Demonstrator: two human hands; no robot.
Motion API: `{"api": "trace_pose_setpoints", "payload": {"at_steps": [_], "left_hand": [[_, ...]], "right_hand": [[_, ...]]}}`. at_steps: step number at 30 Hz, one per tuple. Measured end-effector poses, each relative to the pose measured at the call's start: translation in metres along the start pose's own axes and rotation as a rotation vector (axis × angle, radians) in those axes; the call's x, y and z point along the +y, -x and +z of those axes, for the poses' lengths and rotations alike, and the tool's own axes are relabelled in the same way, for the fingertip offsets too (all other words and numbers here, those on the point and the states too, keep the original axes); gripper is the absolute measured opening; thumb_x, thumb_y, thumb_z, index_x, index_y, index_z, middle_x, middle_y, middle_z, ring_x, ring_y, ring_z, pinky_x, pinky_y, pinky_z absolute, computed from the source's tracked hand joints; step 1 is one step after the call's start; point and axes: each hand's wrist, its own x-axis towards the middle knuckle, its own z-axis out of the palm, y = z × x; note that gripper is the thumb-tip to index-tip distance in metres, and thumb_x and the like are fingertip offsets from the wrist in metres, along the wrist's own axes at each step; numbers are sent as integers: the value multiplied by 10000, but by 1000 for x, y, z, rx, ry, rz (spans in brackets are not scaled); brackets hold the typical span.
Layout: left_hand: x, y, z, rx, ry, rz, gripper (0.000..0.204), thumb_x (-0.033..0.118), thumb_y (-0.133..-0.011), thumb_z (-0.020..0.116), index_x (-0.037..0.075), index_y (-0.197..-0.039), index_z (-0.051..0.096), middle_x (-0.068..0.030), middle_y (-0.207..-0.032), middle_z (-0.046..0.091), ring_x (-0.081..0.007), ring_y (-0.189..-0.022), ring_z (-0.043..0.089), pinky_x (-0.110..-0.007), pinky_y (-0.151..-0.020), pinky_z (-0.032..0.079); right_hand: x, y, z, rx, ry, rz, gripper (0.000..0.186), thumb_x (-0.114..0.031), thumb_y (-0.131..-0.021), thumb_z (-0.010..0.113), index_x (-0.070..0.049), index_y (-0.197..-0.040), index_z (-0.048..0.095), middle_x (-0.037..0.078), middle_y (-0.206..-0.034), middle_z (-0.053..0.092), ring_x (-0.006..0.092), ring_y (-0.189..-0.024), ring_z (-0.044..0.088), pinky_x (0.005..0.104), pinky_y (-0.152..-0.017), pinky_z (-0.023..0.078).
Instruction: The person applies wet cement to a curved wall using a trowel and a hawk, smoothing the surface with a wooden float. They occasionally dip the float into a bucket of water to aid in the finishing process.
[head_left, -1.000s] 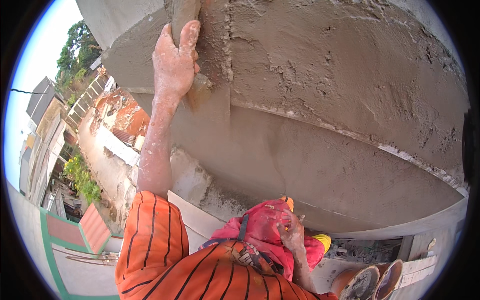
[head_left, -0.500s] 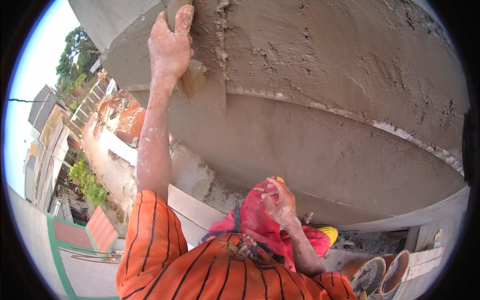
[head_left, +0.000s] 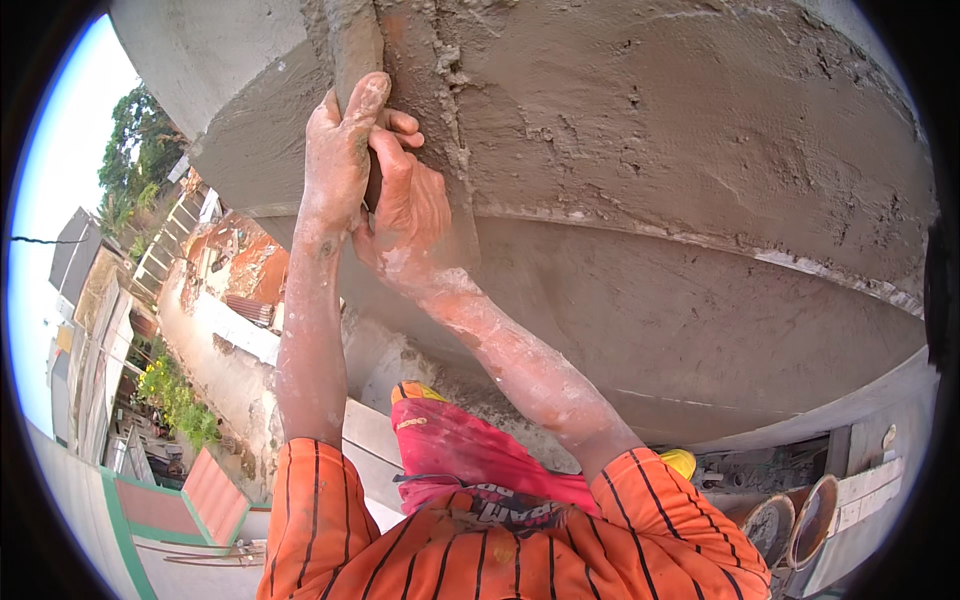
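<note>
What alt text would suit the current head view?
A person's left hand grips a mortar-smeared strip at a plastered wall, the right hand close beside it. The person wears an orange striped shirt; two buckets show at lower right.

The right hand (head_left: 412, 210) goes up

I bring it from over the red pants (head_left: 470, 448) up to the bar (head_left: 353, 45), beside the left hand (head_left: 335, 165), hiding the bar's low end. I now see one yellow shoe (head_left: 413, 391) farther left.
</note>
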Motion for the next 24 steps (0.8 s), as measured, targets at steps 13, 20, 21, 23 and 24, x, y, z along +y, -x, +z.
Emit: {"api": "trace_pose_setpoints", "payload": {"at_steps": [13,20,21,23,24], "left_hand": [[-150,78,8,196,102,-65,428,391,-994,524,-23,-888,547,-97,-661,627,-201,-685,663,-333,-713,544],[-89,39,-6,-60,184,-45,488,440,-1006,457,13,-799,570,-36,-657,584,-159,-663,616,-349,-763,562],[-107,58,-5,58,96,-23,447,413,-1015,452,4,-872,561,-33,-671,583,-159,-663,614,-343,-762,556],[-135,75,11,162,59,-32,416,392,-1022,449,-4,-954,555,-32,-685,582,-166,-663,617,-328,-746,543],[-139,77,16,174,77,-58,420,398,-1021,451,-4,-963,558,-34,-685,580,-173,-662,622,-318,-732,536]], "right_hand": [[32,78,-52,-438,156,179,656,21,-696,646,-99,-1252,320,169,-800,624,395,-655,636,459,-548,487],[19,26,-35,-468,158,287,608,-111,-806,659,-149,-1263,261,167,-716,613,410,-658,639,500,-550,474],[21,47,-37,-470,131,278,604,-125,-815,663,-151,-1265,262,166,-711,615,413,-657,640,500,-549,475],[29,82,-62,-474,155,283,597,-152,-832,671,-156,-1268,262,162,-703,619,419,-656,641,500,-546,477],[31,80,-65,-525,183,304,597,-155,-838,669,-156,-1272,258,164,-704,619,421,-654,640,499,-544,476]]}}
